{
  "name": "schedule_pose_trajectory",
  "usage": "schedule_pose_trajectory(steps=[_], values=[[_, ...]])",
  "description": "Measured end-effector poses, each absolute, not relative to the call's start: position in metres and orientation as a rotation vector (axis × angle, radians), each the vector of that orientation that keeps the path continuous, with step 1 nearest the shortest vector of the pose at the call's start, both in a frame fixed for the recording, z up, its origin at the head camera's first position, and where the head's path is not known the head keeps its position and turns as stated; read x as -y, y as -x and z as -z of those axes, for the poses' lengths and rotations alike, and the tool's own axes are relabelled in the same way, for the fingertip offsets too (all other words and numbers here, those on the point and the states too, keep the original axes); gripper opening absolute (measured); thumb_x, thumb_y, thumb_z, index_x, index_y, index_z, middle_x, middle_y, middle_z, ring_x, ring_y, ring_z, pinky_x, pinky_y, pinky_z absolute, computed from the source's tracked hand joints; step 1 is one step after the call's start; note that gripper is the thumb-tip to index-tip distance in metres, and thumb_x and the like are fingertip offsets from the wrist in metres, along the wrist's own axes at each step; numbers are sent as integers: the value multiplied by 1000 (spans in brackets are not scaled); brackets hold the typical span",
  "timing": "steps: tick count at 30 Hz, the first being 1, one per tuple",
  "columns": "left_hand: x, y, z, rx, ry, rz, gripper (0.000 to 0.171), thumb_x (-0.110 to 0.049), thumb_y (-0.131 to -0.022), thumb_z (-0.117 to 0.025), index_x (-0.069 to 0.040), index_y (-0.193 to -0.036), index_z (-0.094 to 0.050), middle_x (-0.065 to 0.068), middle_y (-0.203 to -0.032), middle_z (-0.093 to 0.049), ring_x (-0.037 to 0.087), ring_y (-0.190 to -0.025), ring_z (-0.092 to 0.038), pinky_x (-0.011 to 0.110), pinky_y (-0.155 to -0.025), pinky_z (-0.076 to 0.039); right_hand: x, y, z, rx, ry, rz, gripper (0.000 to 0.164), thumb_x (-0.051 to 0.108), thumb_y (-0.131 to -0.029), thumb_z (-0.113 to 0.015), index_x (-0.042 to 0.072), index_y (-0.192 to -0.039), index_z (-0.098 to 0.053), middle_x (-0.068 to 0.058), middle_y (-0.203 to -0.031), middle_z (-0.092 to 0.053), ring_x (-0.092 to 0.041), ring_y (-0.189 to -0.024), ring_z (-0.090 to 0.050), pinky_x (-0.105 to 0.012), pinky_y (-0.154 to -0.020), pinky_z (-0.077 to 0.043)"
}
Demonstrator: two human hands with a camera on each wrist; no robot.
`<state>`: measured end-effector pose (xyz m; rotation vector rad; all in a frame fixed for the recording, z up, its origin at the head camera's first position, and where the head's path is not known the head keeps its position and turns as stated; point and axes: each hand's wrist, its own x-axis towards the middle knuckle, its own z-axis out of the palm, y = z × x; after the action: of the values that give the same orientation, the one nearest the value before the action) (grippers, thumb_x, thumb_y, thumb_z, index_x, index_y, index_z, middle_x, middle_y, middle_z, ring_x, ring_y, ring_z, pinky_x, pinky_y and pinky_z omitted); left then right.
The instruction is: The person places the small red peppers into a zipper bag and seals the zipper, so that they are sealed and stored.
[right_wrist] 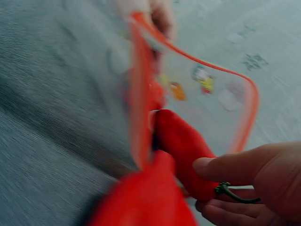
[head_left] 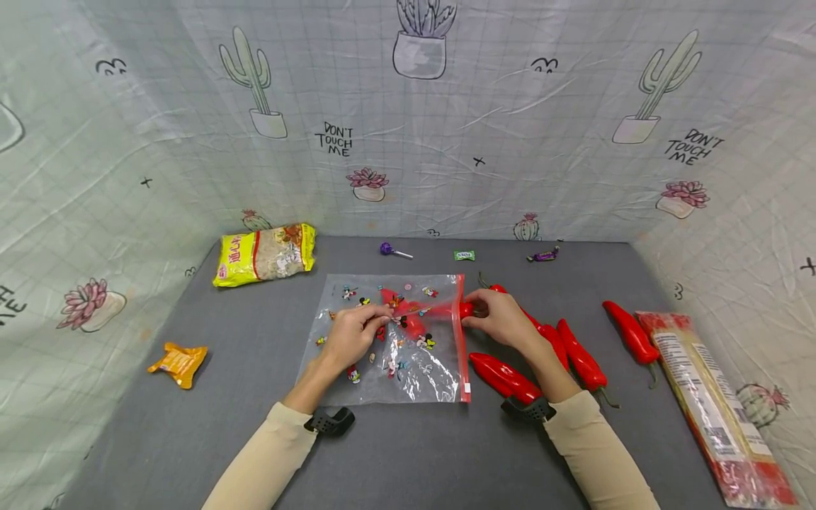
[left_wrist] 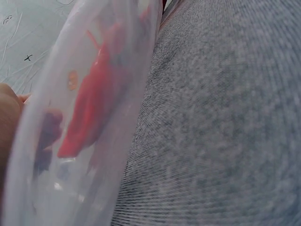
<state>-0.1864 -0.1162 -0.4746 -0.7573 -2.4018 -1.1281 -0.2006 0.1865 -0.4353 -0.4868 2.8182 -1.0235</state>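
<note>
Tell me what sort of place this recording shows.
Probably a makeshift filming booth: cactus-printed sheeting closes in the back and both sides of a gray work surface, where red peppers and a lollipop lie spread out.

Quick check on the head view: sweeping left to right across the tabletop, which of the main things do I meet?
Orange packet, yellow food packet, clear printed zip bag, right hand, rightmost red pepper, long red-ended packet.

zip bag (head_left: 408, 365): clear, red-edged, cartoon-printed | peppers (head_left: 506, 377): red, green-stemmed | tabletop (head_left: 408, 457): grey | backdrop (head_left: 446, 106): pale, cactus-printed
</note>
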Motion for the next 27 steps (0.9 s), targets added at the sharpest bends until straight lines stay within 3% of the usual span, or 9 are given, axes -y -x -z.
schedule_pose_trajectory(steps=[11, 18, 27], values=[[116, 186, 473, 2413, 738, 1110, 7, -12, -87, -66, -12, -90, -73, 1, -96, -74, 13, -93, -70, 26, -79, -57, -160, 201, 451, -2920, 514, 1126, 28, 21, -78, -76, 5, -98, -66, -7, -89, -68, -16, -78, -64, -31, -71, -57], [116, 186, 474, 2418, 740, 1123, 8, -13, -87, -66, -11, -90, -73, 1, -96, -74, 14, -93, -70, 27, -79, -57, -159, 199, 450, -2856, 481, 1103, 27, 22, -80, -75, 7, -100, -66, -4, -87, -70, -12, -76, -65, -28, -69, -57], [119, 187, 473, 2404, 747, 1123, 7, -15, -88, -66, -13, -88, -72, 1, -94, -74, 14, -89, -70, 27, -76, -58, -177, 200, 436, -2812, 450, 1160, 36, 24, -81, -73, 6, -112, -65, -8, -96, -70, -18, -83, -65, -32, -75, -58]])
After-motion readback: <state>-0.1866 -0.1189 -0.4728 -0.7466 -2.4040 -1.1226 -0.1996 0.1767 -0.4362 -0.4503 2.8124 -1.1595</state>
